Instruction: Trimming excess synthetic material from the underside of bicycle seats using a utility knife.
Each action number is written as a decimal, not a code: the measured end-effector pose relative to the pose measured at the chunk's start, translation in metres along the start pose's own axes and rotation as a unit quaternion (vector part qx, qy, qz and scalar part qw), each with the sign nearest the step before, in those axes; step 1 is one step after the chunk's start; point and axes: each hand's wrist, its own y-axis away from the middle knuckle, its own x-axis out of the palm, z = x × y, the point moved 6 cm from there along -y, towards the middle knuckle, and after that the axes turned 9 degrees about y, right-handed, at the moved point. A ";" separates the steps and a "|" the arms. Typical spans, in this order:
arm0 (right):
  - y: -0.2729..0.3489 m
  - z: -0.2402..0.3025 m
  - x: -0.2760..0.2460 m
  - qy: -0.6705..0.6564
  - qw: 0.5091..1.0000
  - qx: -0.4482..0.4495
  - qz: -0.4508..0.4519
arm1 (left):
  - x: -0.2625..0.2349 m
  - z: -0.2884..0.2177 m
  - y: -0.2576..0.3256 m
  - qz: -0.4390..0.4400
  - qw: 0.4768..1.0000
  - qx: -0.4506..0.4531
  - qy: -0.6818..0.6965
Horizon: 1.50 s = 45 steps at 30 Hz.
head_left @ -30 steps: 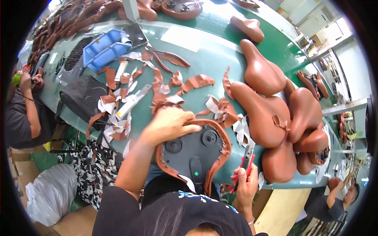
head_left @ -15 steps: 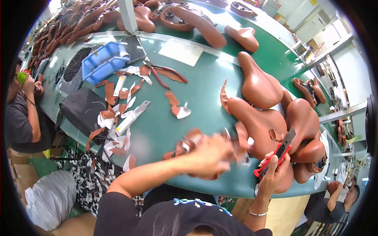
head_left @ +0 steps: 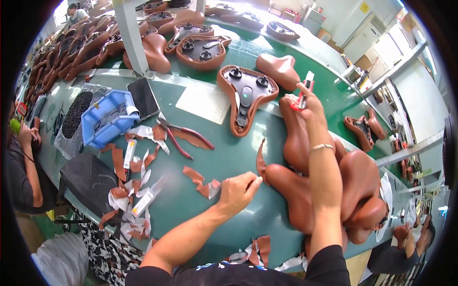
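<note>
My right hand (head_left: 307, 106) grips a red utility knife (head_left: 302, 97), its pale end pointing up and away, above the far end of a pile of brown bicycle saddles (head_left: 298, 195). My left hand (head_left: 238, 193) hovers over the middle of the table, its fingers curled in and thumb pressed against them. What it holds, if anything, is hidden. By its fingertips is a thin curved brown trimming (head_left: 261, 157). Past both hands, one saddle (head_left: 248, 90) lies underside up, showing its black base, beside a paper sheet (head_left: 202, 102).
Red-handled pincers (head_left: 183, 138), a blue bin (head_left: 107, 119), a black mesh bag (head_left: 88, 178) and leather scraps (head_left: 138, 200) occupy the left side. Many saddles (head_left: 81, 43) crowd the far left behind a white post (head_left: 131, 38). A person (head_left: 26, 157) works at the left, another (head_left: 405, 243) at the right.
My right hand has carried the knife from the near edge to the far side. My left hand has slowed from a blur. The saddle beside the paper, previously tilted, now lies flat, underside up.
</note>
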 end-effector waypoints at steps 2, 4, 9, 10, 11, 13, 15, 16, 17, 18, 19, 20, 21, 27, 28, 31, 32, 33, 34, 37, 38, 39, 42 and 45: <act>-0.150 0.024 -0.001 -0.104 0.993 0.009 -0.045 | 0.037 -0.015 -0.015 0.038 0.998 0.022 0.042; -0.233 0.044 -0.045 -0.210 0.975 0.022 -0.067 | 0.050 -0.028 -0.022 0.047 0.989 0.054 0.127; -0.203 0.050 0.052 -0.258 0.956 0.066 -0.125 | 0.018 0.001 -0.017 -0.019 0.994 -0.005 0.110; -0.200 0.071 0.035 -0.289 0.945 0.080 -0.128 | 0.021 -0.003 -0.018 -0.009 0.994 -0.002 0.111; -0.194 0.095 0.014 -0.319 0.934 0.088 -0.136 | 0.027 -0.008 -0.020 0.006 0.993 0.003 0.114; -0.137 0.136 0.019 -0.196 0.979 0.012 -0.056 | 0.025 -0.005 -0.020 0.003 0.991 -0.013 0.136; -0.040 0.167 0.059 -0.002 0.996 -0.032 0.079 | 0.015 0.013 -0.018 -0.024 0.980 -0.031 0.195; 0.012 0.186 0.073 0.091 0.987 -0.109 0.078 | 0.014 0.022 -0.018 -0.027 0.969 -0.031 0.243; 0.061 0.199 0.085 0.183 0.964 -0.180 0.073 | 0.012 0.027 -0.021 -0.028 0.938 -0.069 0.337; 0.114 0.218 0.099 0.397 0.838 -0.368 0.073 | 0.012 0.031 -0.026 -0.026 0.897 -0.107 0.427; 0.166 0.216 0.116 0.570 0.634 -0.517 0.075 | 0.009 0.037 -0.026 -0.008 0.888 -0.122 0.443; 0.194 0.196 0.112 0.578 0.651 -0.473 0.138 | 0.005 0.031 -0.024 -0.021 0.860 -0.126 0.494; 0.221 0.176 0.107 0.586 0.660 -0.428 0.196 | 0.002 0.017 -0.021 -0.029 0.827 -0.127 0.548; 0.325 0.109 0.082 0.571 0.600 -0.372 0.419 | -0.042 0.003 0.039 -0.032 0.864 -0.286 0.413; 0.325 0.105 0.071 0.531 0.682 -0.299 0.404 | -0.053 0.016 0.049 0.056 0.861 -0.361 0.355; 0.313 0.098 0.022 0.447 0.842 -0.070 0.294 | -0.072 0.005 0.063 0.040 0.891 -0.355 0.282; 0.309 0.106 0.010 0.461 0.849 -0.127 0.223 | -0.069 -0.018 0.055 0.019 0.910 -0.245 0.335; 0.303 0.115 0.001 0.472 0.849 -0.183 0.151 | -0.073 -0.025 0.055 0.034 0.910 -0.265 0.318; 0.299 0.117 -0.004 0.471 0.850 -0.181 0.154 | -0.074 -0.031 0.052 0.066 0.913 -0.273 0.295; 0.292 0.133 0.003 0.552 0.743 -0.322 0.198 | -0.067 -0.048 0.038 0.153 0.923 -0.287 0.204; 0.289 0.137 0.014 0.578 0.692 -0.368 0.226 | -0.064 -0.055 0.032 0.172 0.926 -0.296 0.161; 0.286 0.138 0.023 0.600 0.636 -0.413 0.253 | -0.062 -0.061 0.028 0.191 0.926 -0.303 0.117; 0.282 0.126 0.021 0.651 0.592 -0.366 0.303 | -0.063 -0.057 0.019 0.210 0.938 -0.270 0.052; 0.307 0.099 0.004 0.680 0.622 -0.254 0.293 | -0.069 -0.056 0.025 0.177 0.943 -0.275 0.061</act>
